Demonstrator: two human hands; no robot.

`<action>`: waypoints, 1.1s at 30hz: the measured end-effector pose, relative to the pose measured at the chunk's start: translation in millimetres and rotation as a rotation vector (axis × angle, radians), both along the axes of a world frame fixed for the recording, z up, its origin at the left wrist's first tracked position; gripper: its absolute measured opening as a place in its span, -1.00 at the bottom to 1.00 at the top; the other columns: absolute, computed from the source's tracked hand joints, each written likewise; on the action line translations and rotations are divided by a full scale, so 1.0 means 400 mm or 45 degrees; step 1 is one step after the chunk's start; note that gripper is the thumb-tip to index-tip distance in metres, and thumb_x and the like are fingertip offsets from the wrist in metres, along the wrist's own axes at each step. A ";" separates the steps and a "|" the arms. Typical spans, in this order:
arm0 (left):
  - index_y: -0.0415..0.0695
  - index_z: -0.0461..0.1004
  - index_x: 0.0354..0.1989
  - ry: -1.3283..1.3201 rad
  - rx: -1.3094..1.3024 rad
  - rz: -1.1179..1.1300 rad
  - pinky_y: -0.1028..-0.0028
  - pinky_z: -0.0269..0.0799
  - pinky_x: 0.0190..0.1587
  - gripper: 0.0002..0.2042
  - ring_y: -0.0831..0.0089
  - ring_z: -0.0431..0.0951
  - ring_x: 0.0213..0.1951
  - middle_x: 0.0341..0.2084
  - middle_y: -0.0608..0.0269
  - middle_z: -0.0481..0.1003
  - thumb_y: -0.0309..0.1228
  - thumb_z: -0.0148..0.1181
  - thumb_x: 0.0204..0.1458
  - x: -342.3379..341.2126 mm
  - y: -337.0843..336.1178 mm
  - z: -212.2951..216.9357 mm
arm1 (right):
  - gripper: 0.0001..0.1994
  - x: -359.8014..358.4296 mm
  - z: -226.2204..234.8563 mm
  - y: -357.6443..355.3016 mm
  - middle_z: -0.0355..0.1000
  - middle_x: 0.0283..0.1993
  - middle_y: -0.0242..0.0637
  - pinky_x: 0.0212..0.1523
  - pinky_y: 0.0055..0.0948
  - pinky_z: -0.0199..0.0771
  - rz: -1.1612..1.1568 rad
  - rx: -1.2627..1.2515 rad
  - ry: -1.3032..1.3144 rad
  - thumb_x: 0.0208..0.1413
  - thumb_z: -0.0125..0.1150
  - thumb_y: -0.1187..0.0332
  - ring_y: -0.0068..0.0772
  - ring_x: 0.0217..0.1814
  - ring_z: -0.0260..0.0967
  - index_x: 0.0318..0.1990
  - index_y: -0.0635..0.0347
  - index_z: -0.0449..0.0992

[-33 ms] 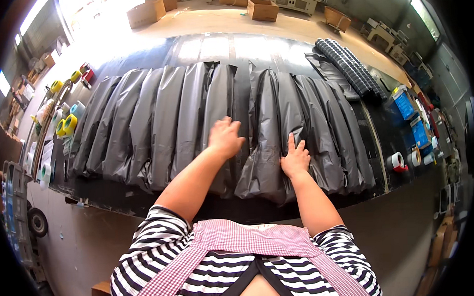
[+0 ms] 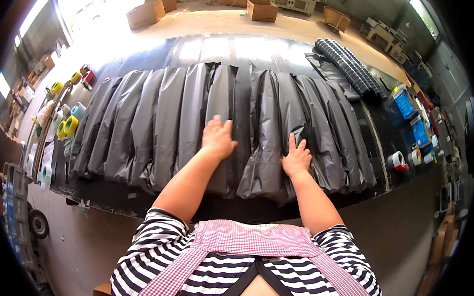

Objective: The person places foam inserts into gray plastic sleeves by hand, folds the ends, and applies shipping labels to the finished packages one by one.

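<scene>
A: Strong daylight is pouring in from the top, and the floor (image 2: 211,18) up there is totally blown out.

B: Yep, and there's glare on the grey bags (image 2: 194,113) too. Fisheye bends the table (image 2: 405,194) edge, corners go black, and the rim stuff looks soft.

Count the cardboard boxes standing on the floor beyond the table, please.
4. One box at far left, one just behind it at the top edge, one in the middle, one at right. More may be hidden outside the view.
</scene>
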State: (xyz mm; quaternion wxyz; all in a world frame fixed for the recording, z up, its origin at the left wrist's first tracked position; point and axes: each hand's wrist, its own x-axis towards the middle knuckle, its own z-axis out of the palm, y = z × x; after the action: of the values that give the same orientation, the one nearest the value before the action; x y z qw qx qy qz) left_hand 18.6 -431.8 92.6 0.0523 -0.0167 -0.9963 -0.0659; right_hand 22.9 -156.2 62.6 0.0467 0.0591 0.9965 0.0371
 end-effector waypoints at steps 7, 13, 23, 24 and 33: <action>-0.07 -0.21 0.55 -0.414 0.326 0.049 0.13 0.31 0.29 0.12 -0.17 0.35 0.21 0.23 -0.34 0.25 -0.02 0.41 -0.12 -0.014 -0.008 -0.013 | -0.01 -0.031 0.019 0.013 -0.05 0.56 -0.05 0.29 -0.02 0.27 -0.071 -0.038 0.000 0.03 0.41 0.08 0.09 0.37 0.21 0.56 -0.44 -0.12; 0.02 0.07 0.50 -0.467 0.751 -0.157 0.15 0.20 0.38 -0.05 -0.16 0.26 0.35 0.33 -0.31 0.22 0.20 0.30 0.00 0.004 -0.054 -0.029 | -0.34 -0.031 0.036 -0.198 0.29 0.36 0.04 0.45 -0.17 0.14 0.542 -0.891 0.457 0.15 0.27 0.18 0.04 0.44 0.18 0.39 0.12 0.28; 0.13 -0.33 0.57 -0.420 0.600 0.201 0.07 0.09 0.43 0.20 -0.30 0.04 0.43 0.47 -0.38 -0.15 -0.01 0.46 -0.16 0.040 -0.246 -0.083 | 0.09 -0.020 -0.005 -0.389 -0.42 0.62 0.13 0.50 -0.09 0.10 0.316 -0.689 -0.068 -0.18 0.48 0.23 0.30 0.57 -0.16 0.55 -0.30 -0.06; 0.14 -0.34 0.57 -0.421 0.665 0.189 0.07 0.09 0.43 0.21 -0.31 0.04 0.43 0.47 -0.39 -0.15 0.01 0.46 -0.15 0.041 -0.234 -0.087 | 0.09 -0.022 -0.007 -0.376 -0.39 0.62 0.14 0.50 -0.10 0.09 0.346 -0.687 -0.046 -0.20 0.49 0.24 0.30 0.57 -0.14 0.55 -0.30 -0.04; -0.05 -0.09 0.53 -0.211 0.255 0.411 0.12 0.00 0.46 0.07 -0.10 0.00 0.46 0.47 -0.16 -0.02 -0.01 0.46 -0.10 0.065 -0.415 -0.054 | 0.06 0.016 0.006 -0.306 -0.34 0.63 0.06 0.53 -0.13 0.02 0.279 -0.789 -0.008 -0.22 0.50 0.34 0.18 0.62 -0.26 0.52 -0.32 0.06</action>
State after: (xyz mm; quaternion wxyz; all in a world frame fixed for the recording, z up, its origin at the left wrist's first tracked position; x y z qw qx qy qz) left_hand 44.7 -597.7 70.8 -0.0185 0.1539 -0.9754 -0.1566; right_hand 29.4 -278.7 64.8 0.0611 -0.0656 0.9606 -0.2629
